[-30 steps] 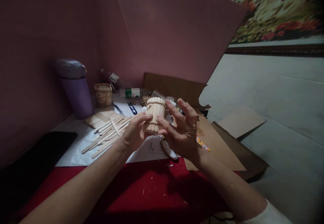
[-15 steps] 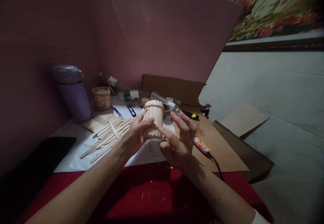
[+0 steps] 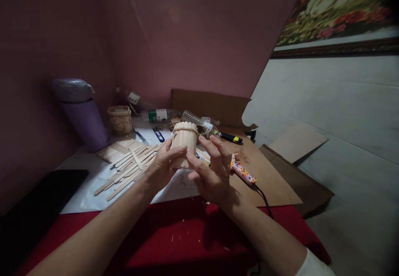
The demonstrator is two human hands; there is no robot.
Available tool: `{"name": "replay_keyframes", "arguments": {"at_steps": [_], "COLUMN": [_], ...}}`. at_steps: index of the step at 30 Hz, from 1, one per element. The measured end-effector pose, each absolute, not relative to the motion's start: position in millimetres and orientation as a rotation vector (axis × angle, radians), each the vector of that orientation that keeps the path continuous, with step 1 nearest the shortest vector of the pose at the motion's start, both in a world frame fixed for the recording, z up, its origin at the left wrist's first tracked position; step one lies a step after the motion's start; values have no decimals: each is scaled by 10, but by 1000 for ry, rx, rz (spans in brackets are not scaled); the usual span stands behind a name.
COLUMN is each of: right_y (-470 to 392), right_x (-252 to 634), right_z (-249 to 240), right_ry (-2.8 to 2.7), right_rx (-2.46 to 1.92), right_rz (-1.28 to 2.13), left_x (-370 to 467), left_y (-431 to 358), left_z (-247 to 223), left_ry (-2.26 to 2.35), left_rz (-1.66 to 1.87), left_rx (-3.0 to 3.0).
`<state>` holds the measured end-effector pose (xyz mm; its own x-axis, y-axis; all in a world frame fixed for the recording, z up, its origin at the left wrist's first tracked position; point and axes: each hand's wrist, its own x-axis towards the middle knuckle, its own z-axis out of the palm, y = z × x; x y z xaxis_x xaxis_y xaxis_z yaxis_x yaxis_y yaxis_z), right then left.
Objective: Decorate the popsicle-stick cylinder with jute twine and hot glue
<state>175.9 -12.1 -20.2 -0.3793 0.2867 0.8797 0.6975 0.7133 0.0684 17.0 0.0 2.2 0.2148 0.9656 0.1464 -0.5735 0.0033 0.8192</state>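
Observation:
Wrapped round the left side of a small cup of upright craft sticks [image 3: 186, 139] is my left hand [image 3: 163, 159], its thumb lying across the front. A twine band circles the cup just below its top edge. My right hand [image 3: 213, 168] is at the cup's lower right, index fingertip touching the sticks near the left thumb. Its other fingers are spread apart, and I see nothing held in them. The cup's underside and back are hidden.
Loose craft sticks [image 3: 131, 168] lie on white paper at left, near a twine-wrapped cup [image 3: 120, 120] and a purple bottle [image 3: 84, 120]. Thread snips [image 3: 158, 134], plastic bottles [image 3: 199, 120] and a black-yellow cutter [image 3: 231, 138] lie behind. A patterned glue gun [image 3: 243, 172] rests on cardboard at right.
The view has shifted slightly. My right index finger has moved up the cup a little, closer to the left thumb. The left hand keeps its hold on the cup.

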Motion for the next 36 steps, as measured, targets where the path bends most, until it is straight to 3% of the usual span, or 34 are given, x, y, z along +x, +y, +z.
{"name": "replay_keyframes", "arguments": {"at_steps": [18, 36], "right_y": [-150, -97], "right_x": [1804, 1828], "right_z": [-234, -300], "right_ry": [-1862, -1975], "right_rx": [-767, -730], "right_rz": [-233, -483], "left_x": [150, 174], "left_y": [15, -47], "left_z": [15, 75], "left_ry": [502, 523], "left_rz": [1258, 1306], "left_rx": [798, 951]}}
